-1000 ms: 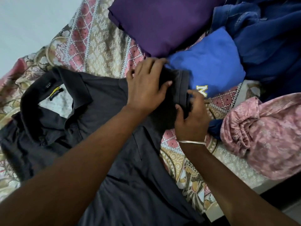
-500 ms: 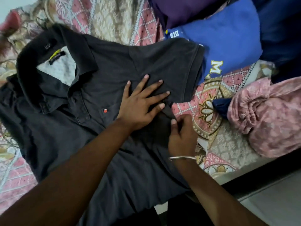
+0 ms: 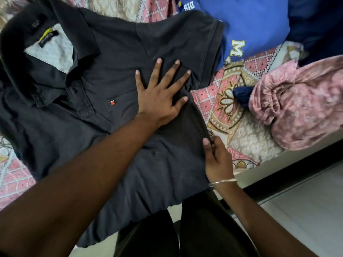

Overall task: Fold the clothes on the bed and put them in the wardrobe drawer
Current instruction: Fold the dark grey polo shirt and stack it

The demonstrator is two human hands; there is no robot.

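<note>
Pressing flat with fingers spread, the left hand (image 3: 159,97) lies on the chest of a black polo shirt (image 3: 104,93) spread face-up on the bed (image 3: 239,127), just right of its small red chest logo (image 3: 112,102). At the shirt's right side seam the right hand (image 3: 216,156), a thin metal bangle (image 3: 222,182) at its wrist, pinches the fabric edge between thumb and curled fingers. The shirt's hem hangs over the near edge of the bed. Beside the right sleeve's cuff sits a blue T-shirt (image 3: 256,28) with yellow lettering; a crumpled pink garment (image 3: 300,104) lies near the bed's right edge, with patterned bedspread showing between it and the shirt. Pale floor (image 3: 300,206) runs beyond the bed's dark frame.
</note>
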